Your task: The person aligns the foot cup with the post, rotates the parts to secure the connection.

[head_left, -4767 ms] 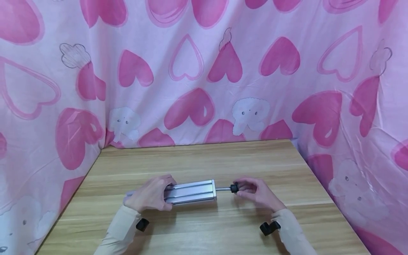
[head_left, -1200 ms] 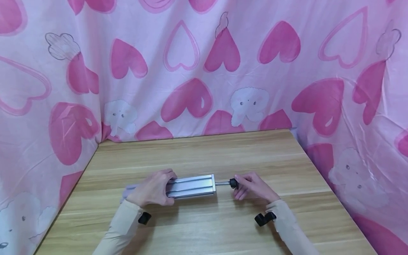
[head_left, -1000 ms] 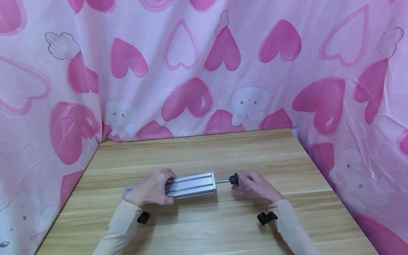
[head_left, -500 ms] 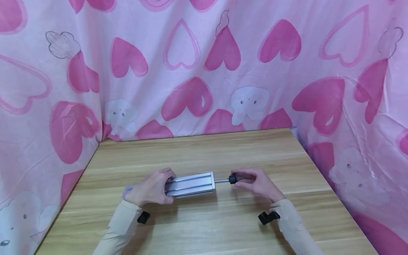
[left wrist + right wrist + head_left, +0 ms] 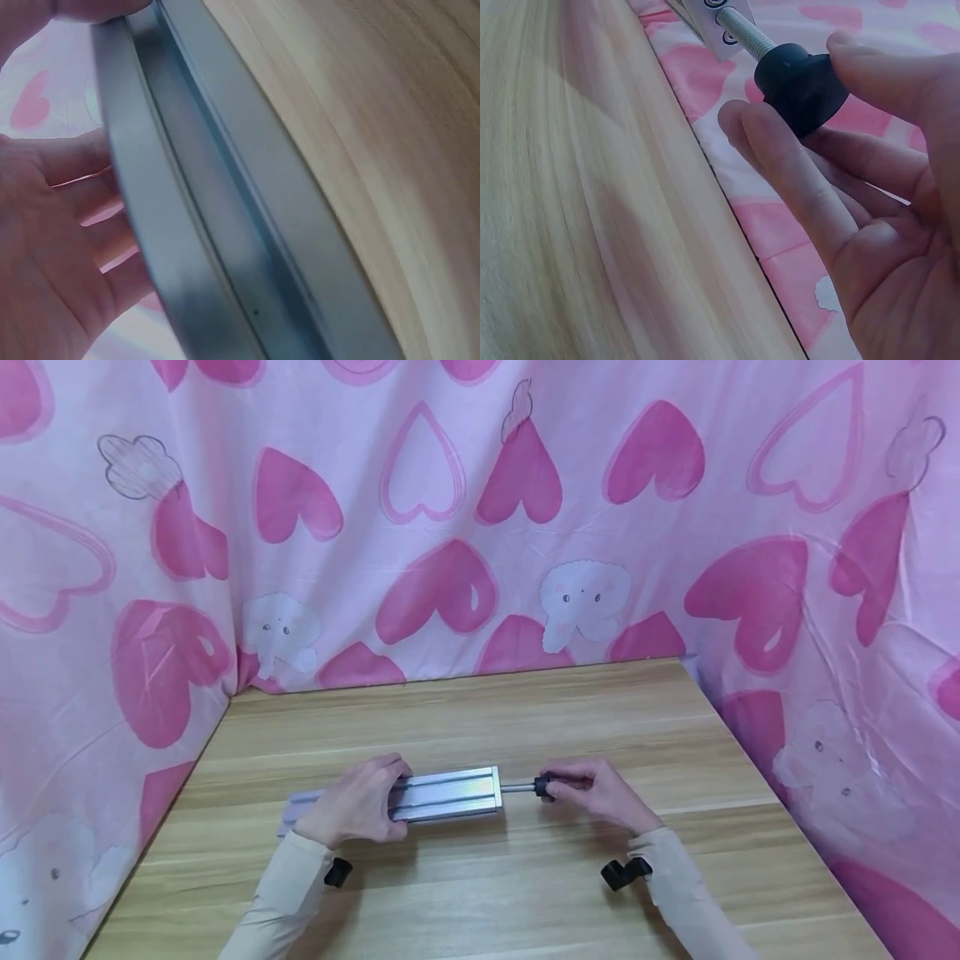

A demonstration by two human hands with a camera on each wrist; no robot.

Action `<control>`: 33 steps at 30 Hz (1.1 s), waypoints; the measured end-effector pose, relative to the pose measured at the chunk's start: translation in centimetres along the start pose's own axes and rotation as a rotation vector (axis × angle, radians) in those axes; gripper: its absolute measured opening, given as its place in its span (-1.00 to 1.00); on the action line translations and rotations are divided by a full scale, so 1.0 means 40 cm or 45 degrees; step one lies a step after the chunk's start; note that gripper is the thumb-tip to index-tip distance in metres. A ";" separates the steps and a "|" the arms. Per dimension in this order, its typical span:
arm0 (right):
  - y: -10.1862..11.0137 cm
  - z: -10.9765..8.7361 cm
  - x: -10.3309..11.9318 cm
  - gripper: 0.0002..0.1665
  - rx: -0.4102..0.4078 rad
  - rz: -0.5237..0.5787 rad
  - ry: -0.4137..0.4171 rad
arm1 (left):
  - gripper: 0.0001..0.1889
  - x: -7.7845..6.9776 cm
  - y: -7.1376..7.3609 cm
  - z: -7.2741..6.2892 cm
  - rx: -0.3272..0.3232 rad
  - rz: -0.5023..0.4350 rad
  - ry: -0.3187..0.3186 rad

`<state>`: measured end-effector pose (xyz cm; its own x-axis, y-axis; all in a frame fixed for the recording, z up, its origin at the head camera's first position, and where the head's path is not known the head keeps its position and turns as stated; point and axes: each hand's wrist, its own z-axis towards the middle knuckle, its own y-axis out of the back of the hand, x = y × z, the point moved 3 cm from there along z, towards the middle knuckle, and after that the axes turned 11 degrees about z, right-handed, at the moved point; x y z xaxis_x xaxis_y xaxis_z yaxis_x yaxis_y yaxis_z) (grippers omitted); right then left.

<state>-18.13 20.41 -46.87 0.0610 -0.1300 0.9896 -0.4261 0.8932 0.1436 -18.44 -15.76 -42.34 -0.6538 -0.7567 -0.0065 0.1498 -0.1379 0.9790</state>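
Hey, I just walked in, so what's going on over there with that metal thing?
A person is handling a long, silver, grooved metal bar over a wood-grain tabletop. Their left hand grips the bar, and their right hand pinches a round black knob. The knob sits on a thin, silver threaded rod that sticks out from one end of the bar.

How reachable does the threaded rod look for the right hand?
Likely yes: the right hand pinches the black knob, and the threaded rod lies bare from there to the aluminum extrusion.
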 end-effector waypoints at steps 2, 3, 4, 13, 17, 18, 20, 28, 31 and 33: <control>-0.005 0.000 0.000 -0.43 0.028 0.008 -0.002 | -0.41 0.000 0.002 0.001 -0.015 0.017 -0.009; -0.008 0.000 0.000 -0.43 0.044 0.019 -0.003 | -0.41 -0.001 0.002 0.002 -0.021 0.025 -0.014; -0.010 -0.001 0.001 -0.44 0.058 0.032 -0.009 | -0.41 -0.001 0.002 0.001 -0.026 0.033 -0.019; -0.018 0.004 -0.001 -0.57 0.100 0.113 -0.017 | -0.39 -0.010 0.002 -0.003 0.000 0.036 -0.007; -0.021 0.010 -0.004 -0.53 0.090 0.142 -0.056 | -0.40 -0.012 0.007 0.002 -0.012 0.044 -0.018; -0.022 0.012 -0.006 -0.53 0.082 0.143 -0.068 | -0.40 -0.012 0.008 0.002 -0.019 0.047 -0.022; -0.024 0.014 -0.010 -0.51 0.072 0.157 -0.082 | -0.40 -0.012 0.008 0.003 -0.023 0.053 -0.024; -0.029 0.015 -0.015 -0.47 0.070 0.181 -0.110 | -0.40 -0.016 0.007 -0.003 0.017 0.031 -0.009; -0.031 0.011 -0.008 -0.41 0.074 0.175 -0.125 | -0.41 -0.011 0.015 -0.005 0.021 -0.007 0.001; -0.032 0.008 -0.001 -0.36 0.070 0.139 -0.119 | -0.41 -0.007 0.022 -0.006 0.014 -0.039 0.004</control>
<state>-17.88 19.12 -47.10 -0.0712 -0.0751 0.9946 -0.4745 0.8797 0.0324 -17.95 -15.83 -41.53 -0.6555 -0.7543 -0.0374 0.1213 -0.1541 0.9806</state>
